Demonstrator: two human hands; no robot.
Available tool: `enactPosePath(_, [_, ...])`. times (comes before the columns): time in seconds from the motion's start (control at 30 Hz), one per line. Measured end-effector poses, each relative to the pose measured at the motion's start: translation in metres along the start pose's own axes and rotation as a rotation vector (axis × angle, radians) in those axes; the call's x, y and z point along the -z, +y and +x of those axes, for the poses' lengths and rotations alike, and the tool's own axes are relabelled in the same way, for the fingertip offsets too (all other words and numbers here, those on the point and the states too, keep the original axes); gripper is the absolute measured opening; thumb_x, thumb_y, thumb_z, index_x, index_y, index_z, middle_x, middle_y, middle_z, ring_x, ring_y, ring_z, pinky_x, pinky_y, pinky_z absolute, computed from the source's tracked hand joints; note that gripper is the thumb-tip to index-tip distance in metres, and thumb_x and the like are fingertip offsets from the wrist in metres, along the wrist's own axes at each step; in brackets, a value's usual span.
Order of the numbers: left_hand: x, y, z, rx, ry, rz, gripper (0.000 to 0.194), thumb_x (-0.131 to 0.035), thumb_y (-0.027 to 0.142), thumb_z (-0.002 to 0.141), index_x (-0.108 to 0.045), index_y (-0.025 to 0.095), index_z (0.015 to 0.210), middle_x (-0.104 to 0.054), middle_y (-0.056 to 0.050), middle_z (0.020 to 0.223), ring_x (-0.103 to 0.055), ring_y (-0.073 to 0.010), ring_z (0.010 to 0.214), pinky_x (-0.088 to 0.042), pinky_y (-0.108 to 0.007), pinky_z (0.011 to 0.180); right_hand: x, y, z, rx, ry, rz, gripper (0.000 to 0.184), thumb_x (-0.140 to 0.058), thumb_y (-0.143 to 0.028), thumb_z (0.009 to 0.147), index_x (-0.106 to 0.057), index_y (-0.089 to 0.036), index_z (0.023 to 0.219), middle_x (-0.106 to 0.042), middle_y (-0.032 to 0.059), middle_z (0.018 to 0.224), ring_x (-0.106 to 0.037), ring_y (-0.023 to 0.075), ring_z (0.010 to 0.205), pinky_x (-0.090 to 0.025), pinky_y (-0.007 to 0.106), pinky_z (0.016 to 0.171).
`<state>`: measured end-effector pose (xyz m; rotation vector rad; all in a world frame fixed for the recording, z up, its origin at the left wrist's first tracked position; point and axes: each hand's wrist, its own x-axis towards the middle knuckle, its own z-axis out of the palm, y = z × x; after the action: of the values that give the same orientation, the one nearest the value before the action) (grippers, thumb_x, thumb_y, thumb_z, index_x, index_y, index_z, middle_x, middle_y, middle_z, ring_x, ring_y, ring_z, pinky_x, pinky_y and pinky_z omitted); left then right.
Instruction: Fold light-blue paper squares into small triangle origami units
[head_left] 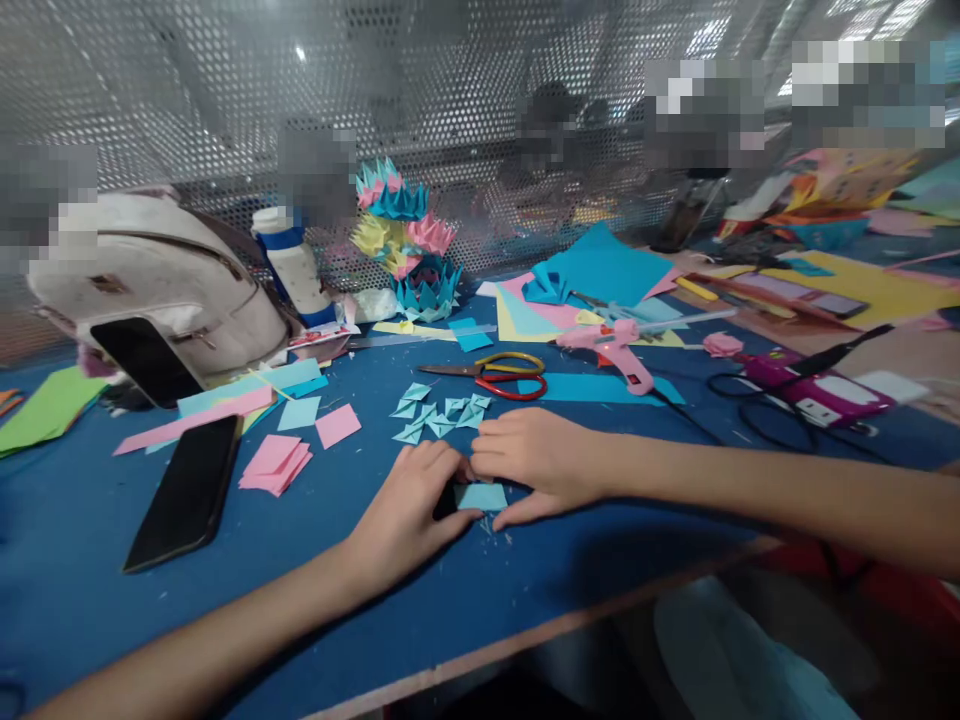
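Observation:
A small light blue folded piece of paper [481,497] lies on the blue table between my hands. At its left side is my left hand [411,500], fingers curled over its far edge and thumb at the near corner. From the right, my right hand [544,460] holds the same paper, its thumb at the near right corner and the other fingers bent along the top. The fingertips meet and partly hide the far edge. Just beyond them sit several folded light blue paper pieces [439,415]. Scissors [499,373] with a yellow and a red handle lie behind.
Pink paper squares [276,464] and a black phone [186,495] lie to the left. Another phone [146,360] leans on a white backpack [142,270]. A pink glue gun [615,350] with a cord stands right, near a purple power strip [817,390]. Folded paper flowers [425,287] stand behind.

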<state>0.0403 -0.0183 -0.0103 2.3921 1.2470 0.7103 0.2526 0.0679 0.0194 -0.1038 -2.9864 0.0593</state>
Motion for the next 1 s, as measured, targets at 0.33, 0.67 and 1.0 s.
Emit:
enactPosePath(0.33, [-0.001, -0.001, 0.006, 0.078, -0.013, -0.129, 0.024, -0.077, 0.019, 0.081, -0.062, 0.02, 0.099, -0.065, 0.0, 0.095, -0.059, -0.0185, 0.089, -0.041, -0.034, 0.081, -0.012, 0.013, -0.004, -0.165, 0.021, 0.437, 0.016, -0.059, -0.029, 0.093, -0.061, -0.016, 0.084, -0.06, 0.0003, 0.078, -0.054, 0.0143, 0.079, -0.038, 0.025, 0.07])
enactPosePath(0.67, [0.0, -0.002, 0.013, 0.257, 0.162, -0.44, 0.006, -0.064, 0.02, 0.087, -0.06, 0.018, 0.091, -0.064, 0.001, 0.078, -0.059, -0.0129, 0.07, -0.046, -0.025, 0.064, -0.017, 0.01, -0.011, -0.344, 0.185, 0.814, 0.023, -0.05, -0.024, 0.096, -0.052, -0.016, 0.074, -0.047, -0.0036, 0.068, -0.042, 0.0094, 0.063, -0.032, 0.023, 0.061])
enactPosePath(1.0, [-0.002, -0.005, 0.012, 0.262, 0.212, -0.646, 0.019, -0.062, 0.02, 0.091, -0.053, 0.017, 0.108, -0.067, -0.001, 0.08, -0.062, -0.0087, 0.063, -0.051, -0.018, 0.059, -0.02, 0.005, -0.008, -0.253, 0.138, 0.672, 0.032, -0.051, -0.031, 0.096, -0.048, -0.017, 0.068, -0.049, -0.0023, 0.068, -0.044, 0.0131, 0.072, -0.031, 0.031, 0.076])
